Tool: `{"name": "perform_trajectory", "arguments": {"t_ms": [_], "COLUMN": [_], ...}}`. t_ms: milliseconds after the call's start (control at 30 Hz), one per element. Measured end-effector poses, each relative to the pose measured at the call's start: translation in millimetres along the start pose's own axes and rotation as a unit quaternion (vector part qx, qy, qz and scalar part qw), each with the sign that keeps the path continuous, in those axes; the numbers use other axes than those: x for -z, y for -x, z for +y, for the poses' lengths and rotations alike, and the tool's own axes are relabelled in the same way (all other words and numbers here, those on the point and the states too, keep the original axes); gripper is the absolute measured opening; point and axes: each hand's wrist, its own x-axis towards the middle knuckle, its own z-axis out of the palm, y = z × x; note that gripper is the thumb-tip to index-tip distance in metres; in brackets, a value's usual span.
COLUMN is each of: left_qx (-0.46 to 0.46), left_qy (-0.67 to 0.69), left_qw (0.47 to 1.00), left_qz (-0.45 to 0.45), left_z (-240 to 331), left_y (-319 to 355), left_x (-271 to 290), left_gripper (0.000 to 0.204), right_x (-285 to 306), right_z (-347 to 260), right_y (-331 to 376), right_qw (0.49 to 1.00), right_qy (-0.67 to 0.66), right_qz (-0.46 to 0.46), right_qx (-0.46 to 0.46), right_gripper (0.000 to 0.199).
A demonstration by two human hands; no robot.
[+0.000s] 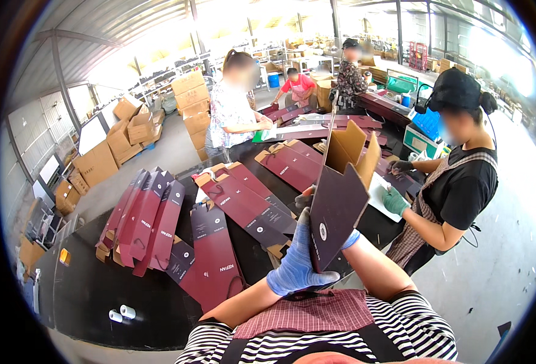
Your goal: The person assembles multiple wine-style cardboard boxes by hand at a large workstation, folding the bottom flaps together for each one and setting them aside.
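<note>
I hold up a dark maroon paper bag (pixel 338 206), half unfolded, with its brown inner flaps (pixel 350 148) spread at the top. My left hand (pixel 295 261), in a blue glove, grips the bag's lower left edge. My right hand (pixel 351 238), also in a blue glove, is behind the bag and mostly hidden; only its cuff shows at the bag's right edge. Below the bag lies a black table (pixel 98 285) covered with flat maroon bags (pixel 213 255).
A fanned stack of flat bags (pixel 143 218) lies at the left, more bags (pixel 292 164) farther back. Two small white tape rolls (pixel 122 313) sit near the table's front edge. A co-worker in green gloves (pixel 395 200) works at my right; other people and cardboard boxes (pixel 189 91) stand beyond.
</note>
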Motion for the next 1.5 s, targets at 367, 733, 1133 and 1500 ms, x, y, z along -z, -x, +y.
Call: {"name": "perform_trajectory", "arguments": {"t_ms": [367,733,1133,1500], "left_qx": [0.049,0.028,0.02,0.005], "left_qy": [0.117,-0.15,0.267,0.215], "left_qw": [0.969,0.935,0.963,0.975], "left_qz": [0.21,0.32,-0.009,0.065], "left_z": [-30,-21,13,46], "left_y": [7,0,-29,-23], "left_x": [24,3,76,58], "left_gripper": [0.146,0.135,0.121,0.125], "right_x": [16,-75,-49,-73], "right_z": [29,-22,-74,-106], "right_y": [19,24,49,65], "right_qw": [0.998,0.884,0.921,0.96], "right_qy": [-0.05,0.35,0.303,0.244], "right_qz": [-0.022,0.068,-0.142,-0.123], "right_qx": [-0.037,0.302,0.199,0.066], "right_gripper": [0.057,0.151,0.128,0.138]}}
